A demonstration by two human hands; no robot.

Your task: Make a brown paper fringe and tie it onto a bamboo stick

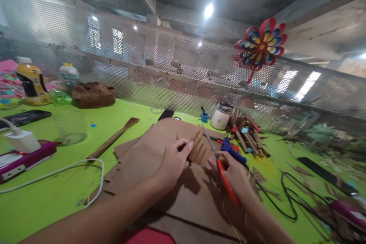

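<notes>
My left hand (pixel 173 162) pinches a small piece of brown paper (pixel 201 152) between thumb and fingertips. That piece has several cuts or folds that make narrow strips along it. My right hand (pixel 236 173) holds scissors with orange handles (pixel 224 183). Their metal blades (pixel 210 140) point up and away, just right of the paper piece. Under both hands lie large sheets of brown paper (pixel 143 156). A blue glue gun (pixel 231 150) lies beyond my right hand, beside a red-handled tool (pixel 233 146).
Rolled brown paper bundles (pixel 246 137) and a white jar (pixel 221 116) stand back right. A paper broom-like roll (pixel 114 137) lies left. A clear cup (pixel 70 127), purple power strip (pixel 28 156) and white cable (pixel 101 175) are further left. Black cord (pixel 288 198) loops right.
</notes>
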